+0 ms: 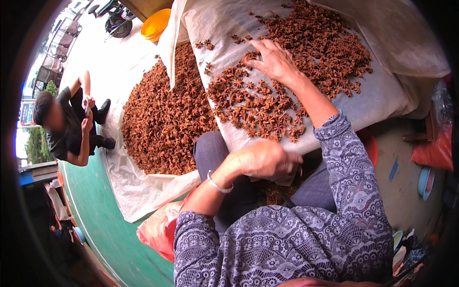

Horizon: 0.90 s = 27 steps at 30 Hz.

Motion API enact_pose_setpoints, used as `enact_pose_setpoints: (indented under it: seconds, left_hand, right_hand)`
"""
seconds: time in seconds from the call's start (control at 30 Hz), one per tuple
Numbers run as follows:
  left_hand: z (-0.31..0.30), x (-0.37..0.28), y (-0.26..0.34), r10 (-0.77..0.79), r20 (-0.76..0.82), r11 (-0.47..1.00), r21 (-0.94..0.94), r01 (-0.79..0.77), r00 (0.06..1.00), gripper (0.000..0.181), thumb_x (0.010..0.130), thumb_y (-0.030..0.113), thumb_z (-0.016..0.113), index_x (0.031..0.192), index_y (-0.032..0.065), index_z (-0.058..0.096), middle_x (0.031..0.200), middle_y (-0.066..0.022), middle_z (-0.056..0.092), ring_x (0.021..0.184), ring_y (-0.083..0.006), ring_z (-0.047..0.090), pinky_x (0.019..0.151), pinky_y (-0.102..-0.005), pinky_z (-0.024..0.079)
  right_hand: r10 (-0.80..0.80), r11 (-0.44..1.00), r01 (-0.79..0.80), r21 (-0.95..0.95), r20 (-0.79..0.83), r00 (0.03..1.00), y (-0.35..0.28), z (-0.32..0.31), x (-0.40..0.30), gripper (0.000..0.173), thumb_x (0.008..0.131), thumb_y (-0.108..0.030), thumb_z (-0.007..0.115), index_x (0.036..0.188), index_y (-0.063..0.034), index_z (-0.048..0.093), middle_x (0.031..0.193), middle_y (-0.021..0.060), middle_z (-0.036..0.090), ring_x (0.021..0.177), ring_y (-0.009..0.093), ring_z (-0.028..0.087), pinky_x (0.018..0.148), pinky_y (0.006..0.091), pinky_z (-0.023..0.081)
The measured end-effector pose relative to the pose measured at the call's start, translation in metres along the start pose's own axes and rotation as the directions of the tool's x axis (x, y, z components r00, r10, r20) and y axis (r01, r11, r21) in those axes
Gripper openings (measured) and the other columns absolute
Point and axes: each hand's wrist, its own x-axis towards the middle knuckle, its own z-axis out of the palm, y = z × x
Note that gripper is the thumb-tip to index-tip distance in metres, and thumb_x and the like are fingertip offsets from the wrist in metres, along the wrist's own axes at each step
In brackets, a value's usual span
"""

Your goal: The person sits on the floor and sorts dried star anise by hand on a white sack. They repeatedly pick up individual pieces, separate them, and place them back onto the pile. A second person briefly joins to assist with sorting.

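Dried star anise (pixel 265 104) lies loosely spread on a pale plastic sheet (pixel 233 138) in front of me, with a denser heap of star anise (pixel 319 43) behind it. My right hand (pixel 270 61) is over the sheet between the two, fingers spread, its fingertips by a few star anise pods; whether it grips one is not clear. My left hand (pixel 267 161), with a white bangle at the wrist, is blurred above my lap at the sheet's near edge. Its fingers are curled, and what they may hold cannot be made out.
A large pile of star anise (pixel 168 118) rests on white sheeting at the left. Beside it a person in dark clothes (pixel 70 122) holds a small object. A yellow bucket (pixel 156 25) stands at the back, a red sack (pixel 161 229) by my left side, a blue basin (pixel 426 183) at the right.
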Motion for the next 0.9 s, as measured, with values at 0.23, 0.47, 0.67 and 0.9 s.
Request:
enact_pose_setpoints:
  seconds: [0.23, 0.47, 0.67, 0.9]
  left_hand:
    - [-0.030, -0.025, -0.041, -0.565, -0.533, 0.782, -0.590, 0.201, 0.630, 0.016, 0.094, 0.013, 0.057, 0.091, -0.0011, 0.063, 0.062, -0.0051, 0.061, 0.050, -0.0107, 0.056, 0.044, -0.0255, 0.047]
    - [-0.082, 0.020, -0.087, -0.673, -0.649, 0.739, -0.591, 0.323, 0.355, 0.031, 0.097, 0.024, 0.054, 0.102, -0.0068, 0.054, 0.071, -0.0120, 0.063, 0.049, -0.0170, 0.060, 0.041, -0.0283, 0.052]
    - [-0.092, 0.026, -0.080, -0.429, -0.756, 0.881, -0.470, 0.046, 0.495, 0.016, 0.094, 0.008, 0.054, 0.104, -0.0053, 0.057, 0.076, -0.0094, 0.064, 0.056, -0.0153, 0.064, 0.051, -0.0261, 0.056]
    - [-0.093, 0.027, -0.056, -0.433, -0.694, 0.900, -0.373, 0.228, 0.575, 0.020, 0.093, 0.014, 0.060, 0.100, -0.0048, 0.061, 0.077, -0.0108, 0.067, 0.062, -0.0139, 0.065, 0.056, -0.0250, 0.055]
  right_hand:
    - [0.037, 0.984, 0.026, -0.177, 0.345, 0.938, 0.014, 0.020, -0.044, 0.017, 0.078, -0.003, 0.058, 0.062, -0.0096, 0.055, 0.056, 0.0025, 0.049, 0.052, 0.013, 0.046, 0.048, 0.0296, 0.043]
    - [0.079, 0.974, -0.118, 0.192, 0.200, 0.977, -0.006, 0.011, -0.028, 0.014, 0.080, -0.013, 0.060, 0.069, -0.0050, 0.064, 0.060, 0.0064, 0.059, 0.054, 0.015, 0.055, 0.052, 0.0336, 0.048]
    - [0.173, 0.082, -0.602, 0.794, 0.584, 0.793, -0.002, -0.033, -0.022, 0.017, 0.083, -0.010, 0.057, 0.070, -0.0011, 0.063, 0.062, 0.0031, 0.058, 0.049, 0.005, 0.052, 0.042, 0.0176, 0.039]
    - [0.147, 0.831, -0.271, 0.486, 0.277, 0.950, -0.016, -0.037, -0.032, 0.012, 0.076, -0.009, 0.060, 0.069, -0.0002, 0.062, 0.063, 0.0095, 0.061, 0.049, 0.014, 0.054, 0.049, 0.0268, 0.046]
